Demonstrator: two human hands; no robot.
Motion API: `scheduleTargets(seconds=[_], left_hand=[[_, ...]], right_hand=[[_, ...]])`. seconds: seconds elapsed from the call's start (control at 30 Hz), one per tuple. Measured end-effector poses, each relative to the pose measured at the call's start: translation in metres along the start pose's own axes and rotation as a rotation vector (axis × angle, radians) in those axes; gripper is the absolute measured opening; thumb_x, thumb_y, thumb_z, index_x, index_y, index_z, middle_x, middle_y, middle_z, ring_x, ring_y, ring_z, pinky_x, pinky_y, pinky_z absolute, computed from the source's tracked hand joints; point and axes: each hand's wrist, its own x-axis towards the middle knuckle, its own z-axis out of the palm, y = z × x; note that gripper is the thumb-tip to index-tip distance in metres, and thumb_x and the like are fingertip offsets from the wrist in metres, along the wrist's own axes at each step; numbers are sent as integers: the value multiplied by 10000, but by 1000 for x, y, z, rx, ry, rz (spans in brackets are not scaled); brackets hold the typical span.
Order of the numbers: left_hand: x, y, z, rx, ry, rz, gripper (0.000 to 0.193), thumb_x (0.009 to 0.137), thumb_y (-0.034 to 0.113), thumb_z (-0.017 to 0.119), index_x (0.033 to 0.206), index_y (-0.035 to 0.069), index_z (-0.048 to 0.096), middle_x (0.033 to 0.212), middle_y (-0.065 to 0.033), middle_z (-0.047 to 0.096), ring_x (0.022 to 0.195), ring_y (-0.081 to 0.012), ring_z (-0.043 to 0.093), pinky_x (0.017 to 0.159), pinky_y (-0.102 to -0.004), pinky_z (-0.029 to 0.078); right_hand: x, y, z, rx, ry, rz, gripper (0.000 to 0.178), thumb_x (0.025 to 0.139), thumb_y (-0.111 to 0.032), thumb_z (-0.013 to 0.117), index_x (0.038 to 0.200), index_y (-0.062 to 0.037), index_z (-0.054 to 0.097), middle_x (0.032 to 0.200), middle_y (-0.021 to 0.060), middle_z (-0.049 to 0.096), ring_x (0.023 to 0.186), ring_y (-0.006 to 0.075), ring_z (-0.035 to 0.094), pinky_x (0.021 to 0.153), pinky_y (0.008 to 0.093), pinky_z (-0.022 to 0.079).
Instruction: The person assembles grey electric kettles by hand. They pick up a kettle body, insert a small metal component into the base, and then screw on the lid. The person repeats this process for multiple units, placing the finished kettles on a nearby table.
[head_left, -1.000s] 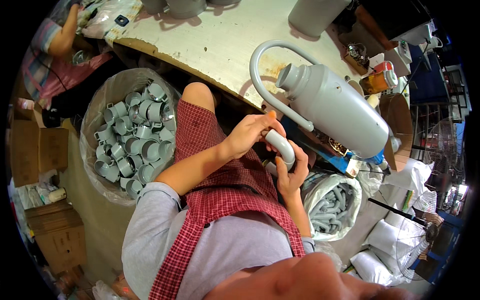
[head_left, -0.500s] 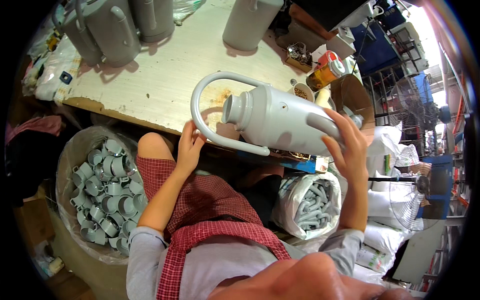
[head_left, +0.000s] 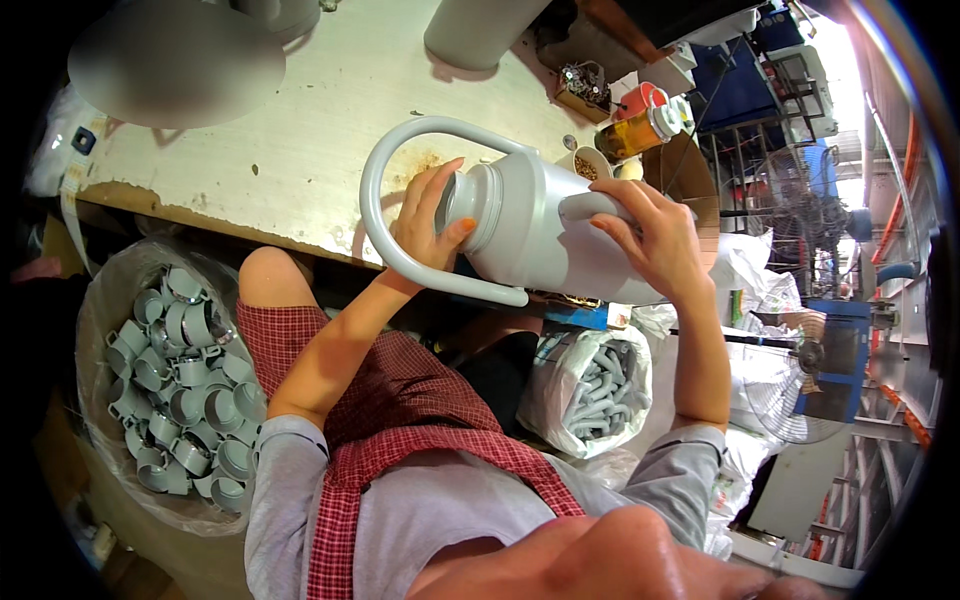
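A grey vacuum flask casing (head_left: 548, 225) lies on its side above my lap, its mouth pointing left. A big curved carrying handle (head_left: 376, 190) loops out from its shoulder. Inside that loop, my left hand (head_left: 425, 215) is closed about the mouth, fingers on the upper rim and thumb on the lower. My right hand (head_left: 662, 240) grips the body at the small side handle (head_left: 595, 207), partly covering it. The flask's base is hidden behind my right hand and wrist.
A white worktable (head_left: 290, 160) holds another grey casing (head_left: 480, 30), a cup of small brass-coloured parts (head_left: 590, 163) and a jar of amber liquid (head_left: 635, 133). On the floor stand a bag of grey cups (head_left: 190, 400) and a bag of grey handles (head_left: 605, 395). A fan (head_left: 800, 370) is at right.
My left hand has moved from outside the carrying handle to the flask's mouth. My right hand has shifted along the side handle. The whole view has shifted slightly.
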Motion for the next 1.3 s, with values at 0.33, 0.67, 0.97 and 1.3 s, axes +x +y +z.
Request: scheduleTargets(seconds=[0.33,0.67,0.97,1.3], left_hand=[[-4,-1,-2,-50,-18,-43,700,883,590,556,1368,89,490,1225,-197,508,1114,-342,546,925,-400,460],[0,3,-7,-90,-92,-101,751,891,591,526,1371,18,458,1288,-219,484,1214,-344,472,1042,-408,347],[-1,-5,0,-89,-42,-87,731,859,613,578,1358,84,504,1205,-205,519,1106,-337,547,932,-392,448],[2,-3,-10,-117,-61,-86,684,860,515,623,1355,60,501,1229,-211,507,1146,-350,517,976,-402,416]], right_hand=[[2,8,3,-40,27,-69,322,855,-304,701,1115,-128,630,894,81,663,673,255,659,608,333,510],[9,8,6,14,8,-78,310,846,-279,716,1096,-111,641,912,91,673,669,253,654,614,324,517],[8,12,2,22,-7,-95,327,844,-294,719,1106,-112,647,884,86,667,665,240,648,604,310,512],[8,11,7,7,-17,-91,312,865,-318,691,1094,-116,629,872,96,664,637,262,637,594,332,507]])
